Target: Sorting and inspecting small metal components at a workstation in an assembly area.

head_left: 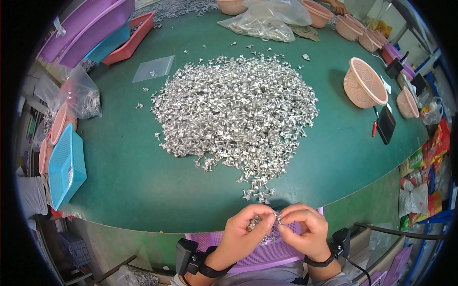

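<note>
Both hands meet over a purple plastic basket (pixel 260 262) at the table's front edge. My left hand (pixel 243 236) is closed, thumb and forefinger pinching a small silvery metal fitting (pixel 277 217). From the other side, my right hand (pixel 307 233) pinches the same fitting with its fingertips. More small metal pieces (pixel 255 222) show by the curled fingers of my left hand; whether it holds them or they lie in the basket below, I cannot tell. Just beyond the hands, a large heap of like metal fittings (pixel 234 109) spreads over the green table (pixel 129 190), with a narrow tail reaching toward me.
A blue basket (pixel 69 167) stands at the left edge. Stacked purple tubs (pixel 95 33) and a red tray (pixel 136 40) are at the far left. A peach basket (pixel 365 83) and a black flat object (pixel 386 126) lie right. Plastic bags (pixel 267 21) and another person's hand (pixel 338 6) are at the back.
</note>
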The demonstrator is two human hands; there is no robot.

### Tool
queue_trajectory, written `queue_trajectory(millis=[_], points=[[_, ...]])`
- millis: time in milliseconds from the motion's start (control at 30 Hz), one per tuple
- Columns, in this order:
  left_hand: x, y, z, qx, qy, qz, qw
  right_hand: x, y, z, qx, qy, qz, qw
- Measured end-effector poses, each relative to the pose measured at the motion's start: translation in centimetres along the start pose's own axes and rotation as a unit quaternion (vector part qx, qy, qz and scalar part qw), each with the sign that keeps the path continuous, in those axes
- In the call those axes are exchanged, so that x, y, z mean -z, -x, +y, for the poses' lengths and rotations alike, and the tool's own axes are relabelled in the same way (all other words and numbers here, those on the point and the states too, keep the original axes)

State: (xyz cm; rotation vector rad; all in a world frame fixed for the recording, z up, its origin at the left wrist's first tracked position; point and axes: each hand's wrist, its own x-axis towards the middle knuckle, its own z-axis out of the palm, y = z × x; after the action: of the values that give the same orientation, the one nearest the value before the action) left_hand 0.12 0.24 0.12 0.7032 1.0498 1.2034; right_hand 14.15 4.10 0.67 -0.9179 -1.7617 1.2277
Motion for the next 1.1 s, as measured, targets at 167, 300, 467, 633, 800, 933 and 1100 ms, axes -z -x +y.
queue_trajectory(millis=[167, 300, 467, 633, 800, 933, 1100], points=[[0.2, 0.3, -0.3, -0.07, -0.048, 0.014, 0.996, -0.6, 0.9, -0.1, -0.069, -0.129, 0.004, 0.989], [0.3, 0.5, 0.1, -0.067, -0.034, 0.005, 0.997, -0.7, 1.4, -0.1, -0.128, -0.315, -0.007, 0.94], [0.3, 0.5, 0.2, -0.07, -0.033, -0.027, 0.997, -0.5, 1.5, -0.1, -0.115, -0.302, 0.0, 0.946], [0.2, 0.6, 0.0, -0.068, -0.045, -0.012, 0.997, -0.7, 1.5, -0.2, -0.102, -0.233, 0.017, 0.967], [0.1, 0.5, 0.1, -0.078, -0.064, -0.007, 0.995, -0.6, 1.4, -0.3, -0.084, -0.207, 0.015, 0.975], [0.3, 0.7, 0.2, -0.037, -0.049, -0.014, 0.998, -0.6, 1.1, -0.4, -0.074, -0.206, 0.039, 0.975], [0.5, 0.7, -0.2, -0.041, -0.03, -0.013, 0.999, -0.4, 1.0, -0.5, -0.036, -0.137, 0.022, 0.99]])
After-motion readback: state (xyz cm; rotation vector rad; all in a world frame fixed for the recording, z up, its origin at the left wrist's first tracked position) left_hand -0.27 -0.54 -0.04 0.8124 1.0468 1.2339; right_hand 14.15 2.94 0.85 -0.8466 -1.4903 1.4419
